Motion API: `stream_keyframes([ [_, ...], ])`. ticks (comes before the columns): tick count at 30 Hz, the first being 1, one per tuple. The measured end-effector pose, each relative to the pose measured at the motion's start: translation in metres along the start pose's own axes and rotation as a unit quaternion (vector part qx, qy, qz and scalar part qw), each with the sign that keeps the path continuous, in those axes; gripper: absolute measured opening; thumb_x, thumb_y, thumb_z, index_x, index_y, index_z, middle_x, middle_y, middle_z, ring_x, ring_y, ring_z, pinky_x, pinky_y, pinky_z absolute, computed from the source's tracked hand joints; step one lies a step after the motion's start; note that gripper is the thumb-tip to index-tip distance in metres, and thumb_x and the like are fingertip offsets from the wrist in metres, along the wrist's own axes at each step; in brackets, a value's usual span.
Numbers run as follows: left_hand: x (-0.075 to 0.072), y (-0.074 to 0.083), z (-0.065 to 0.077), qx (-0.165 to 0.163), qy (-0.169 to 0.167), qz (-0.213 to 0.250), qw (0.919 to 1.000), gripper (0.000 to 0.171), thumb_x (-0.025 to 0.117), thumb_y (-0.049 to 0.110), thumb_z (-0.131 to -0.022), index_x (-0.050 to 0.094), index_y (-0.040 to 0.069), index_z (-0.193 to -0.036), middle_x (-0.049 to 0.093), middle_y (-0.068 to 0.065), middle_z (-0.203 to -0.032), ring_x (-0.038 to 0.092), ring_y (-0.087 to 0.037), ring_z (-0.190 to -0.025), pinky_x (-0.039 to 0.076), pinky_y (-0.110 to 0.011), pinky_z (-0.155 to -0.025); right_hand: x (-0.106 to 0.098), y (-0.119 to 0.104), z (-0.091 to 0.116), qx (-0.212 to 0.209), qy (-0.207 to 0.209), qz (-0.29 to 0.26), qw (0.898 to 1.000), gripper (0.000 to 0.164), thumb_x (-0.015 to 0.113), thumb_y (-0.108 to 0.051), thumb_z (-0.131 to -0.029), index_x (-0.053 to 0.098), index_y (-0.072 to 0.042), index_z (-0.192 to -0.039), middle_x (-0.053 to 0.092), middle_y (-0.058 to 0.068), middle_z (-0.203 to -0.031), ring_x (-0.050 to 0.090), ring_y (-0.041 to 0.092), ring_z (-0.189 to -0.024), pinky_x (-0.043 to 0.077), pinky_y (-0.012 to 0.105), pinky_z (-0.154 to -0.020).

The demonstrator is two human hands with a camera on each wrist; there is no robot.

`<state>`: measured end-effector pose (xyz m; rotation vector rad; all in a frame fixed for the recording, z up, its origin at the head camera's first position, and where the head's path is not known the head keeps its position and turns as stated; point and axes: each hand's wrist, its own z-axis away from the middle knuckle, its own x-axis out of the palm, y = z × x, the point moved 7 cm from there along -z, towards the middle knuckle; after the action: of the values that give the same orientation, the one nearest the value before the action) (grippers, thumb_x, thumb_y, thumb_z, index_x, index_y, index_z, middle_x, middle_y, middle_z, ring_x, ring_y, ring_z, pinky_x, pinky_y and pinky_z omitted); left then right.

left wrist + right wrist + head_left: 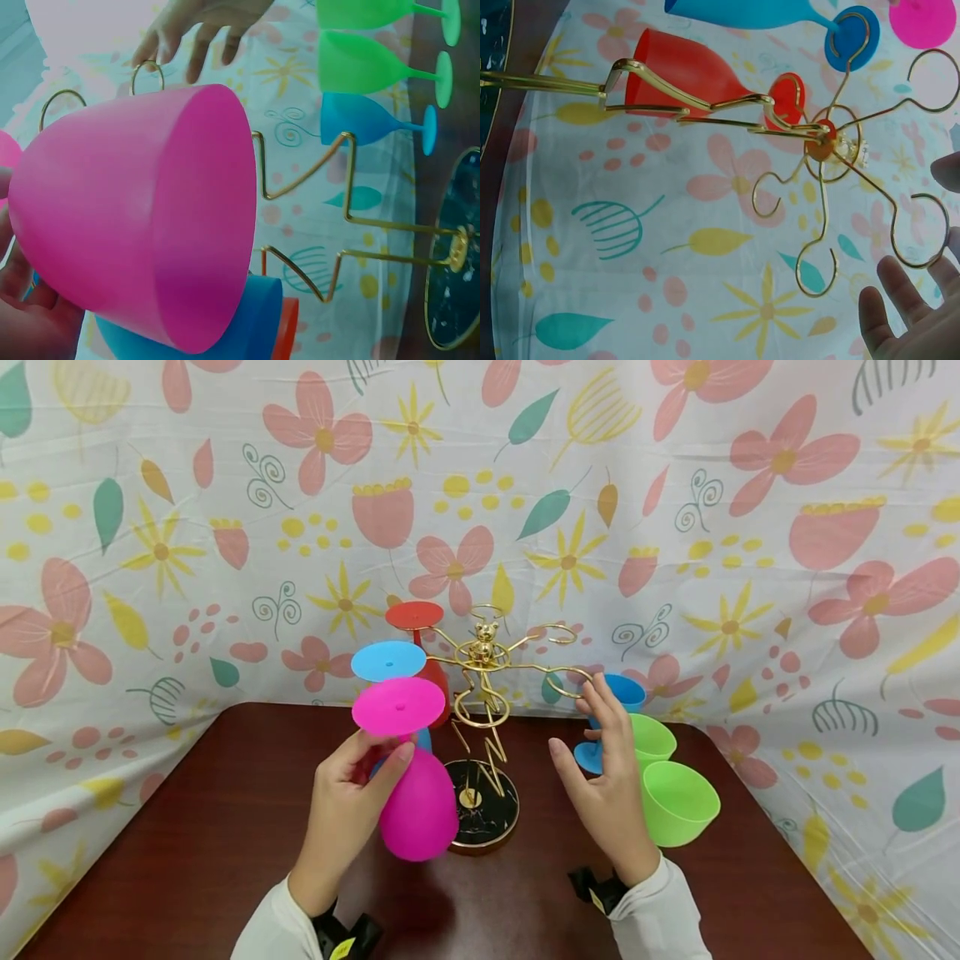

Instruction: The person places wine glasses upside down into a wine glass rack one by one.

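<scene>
My left hand (348, 793) pinches the stem of a magenta goblet (418, 810), just under its flat foot, with the bowl upside down. The goblet is beside a gold wire rack (483, 703) with curled hooks, a small bear figure and a round black base (487, 822). A light blue goblet (388, 660) and a red goblet (415, 615) hang upside down from the rack's left hooks. My right hand (611, 781) is raised at a right-hand hook (943, 244), fingers extended and holding nothing. Whether its fingertips touch that hook, I cannot tell.
To the right, a blue goblet (624, 692) and two green goblets, a nearer one (678, 806) and a farther one (651, 737), stand upright on the dark brown table (247, 827). A flower-printed cloth (480, 485) hangs behind the table.
</scene>
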<state>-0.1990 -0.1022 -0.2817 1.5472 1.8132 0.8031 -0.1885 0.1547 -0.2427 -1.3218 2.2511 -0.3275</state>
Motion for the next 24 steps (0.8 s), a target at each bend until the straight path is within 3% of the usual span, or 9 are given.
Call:
stream_keyframes([
  [10,0.018,0.006,-0.017,0.01,0.011,-0.014,0.9998,0.024,0.068,0.018,-0.085,0.068,0.017,-0.109,0.066,0.003,-0.103,0.063,-0.011,-0.095,0.055,-0.029,-0.081,-0.001,-0.001,0.0,-0.006,-0.009,0.015,1.0,0.075,0.065,0.01,-0.076,0.035,-0.004,-0.142,0.027,0.01,-0.152,0.048,0.024,-0.118,0.039,0.023,-0.089],
  [16,0.029,0.002,-0.026,-0.017,0.001,-0.029,0.9994,0.025,0.068,0.028,-0.085,0.068,0.025,-0.11,0.068,0.005,-0.101,0.063,-0.008,-0.092,0.056,-0.032,-0.078,-0.001,-0.001,0.0,-0.004,-0.012,0.006,1.0,0.076,0.065,0.012,-0.075,0.034,-0.004,-0.143,0.026,0.01,-0.152,0.046,0.001,-0.12,0.039,0.02,-0.088],
  [24,0.041,-0.003,-0.032,-0.025,-0.031,-0.027,0.9988,0.026,0.068,0.031,-0.085,0.068,0.023,-0.11,0.069,0.005,-0.101,0.063,-0.007,-0.093,0.055,-0.032,-0.081,0.0,-0.001,0.0,-0.004,-0.016,0.006,1.0,0.077,0.065,0.012,-0.075,0.033,-0.004,-0.143,0.025,0.01,-0.152,0.047,0.0,-0.119,0.04,0.015,-0.086],
])
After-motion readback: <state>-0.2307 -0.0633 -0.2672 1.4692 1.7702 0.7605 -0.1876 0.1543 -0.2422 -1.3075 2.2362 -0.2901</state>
